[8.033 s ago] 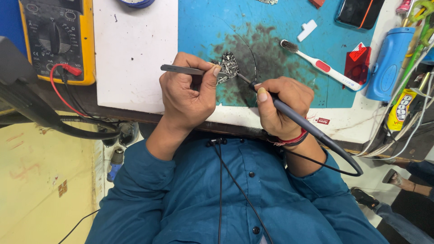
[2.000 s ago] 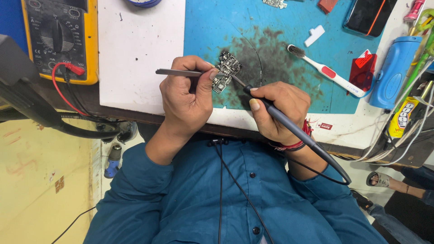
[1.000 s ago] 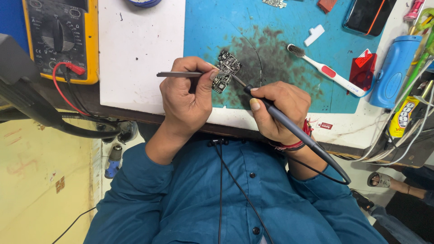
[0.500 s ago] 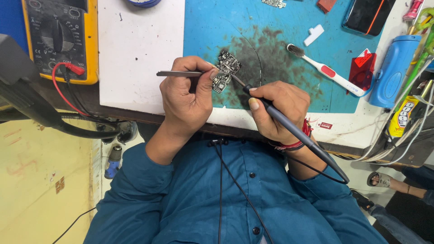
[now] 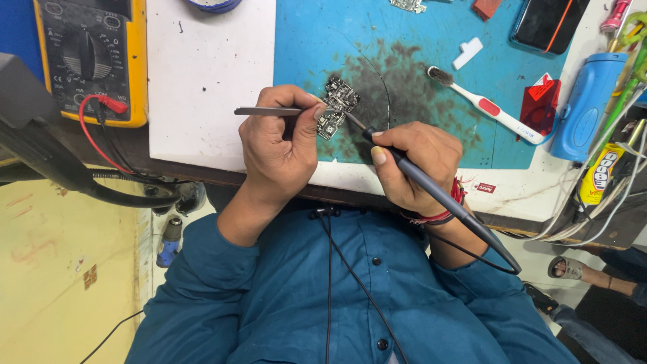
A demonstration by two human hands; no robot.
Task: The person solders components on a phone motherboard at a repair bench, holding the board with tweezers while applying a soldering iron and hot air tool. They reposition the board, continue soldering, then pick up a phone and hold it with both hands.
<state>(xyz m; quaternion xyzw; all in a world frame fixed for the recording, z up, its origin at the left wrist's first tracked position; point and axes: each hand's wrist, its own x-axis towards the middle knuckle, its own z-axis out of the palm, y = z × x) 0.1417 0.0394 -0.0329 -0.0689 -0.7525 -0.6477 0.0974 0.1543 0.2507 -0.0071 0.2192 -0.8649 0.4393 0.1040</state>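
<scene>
1. Starting at the left edge, a yellow multimeter [image 5: 91,57] sits on the bench with a red lead plugged in, well apart from the work.
2. Next, the left hand [image 5: 280,152] is closed around thin metal tweezers [image 5: 269,111], whose tips reach the small circuit board [image 5: 337,108].
3. That board lies on the blue mat [image 5: 418,61], over a dark stained patch, between the two hands and just beside the white sheet [image 5: 209,74].
4. It looks light, thin, stiff and fragile; it would likely slide if not pinned, so holding it by an edge with the tweezers seems safest, away from the tiny parts.
5. To the right, the right hand [image 5: 414,165] is wrapped pen-style around a dark soldering iron [image 5: 431,192], its tip touching the board; the cable trails off past the wrist.
6. Farther right lie a white toothbrush [image 5: 485,108] and a blue cylinder [image 5: 586,101].
7. Which component the tip meets is too small to make out, and the tweezer tips are partly hidden by the thumb.
</scene>
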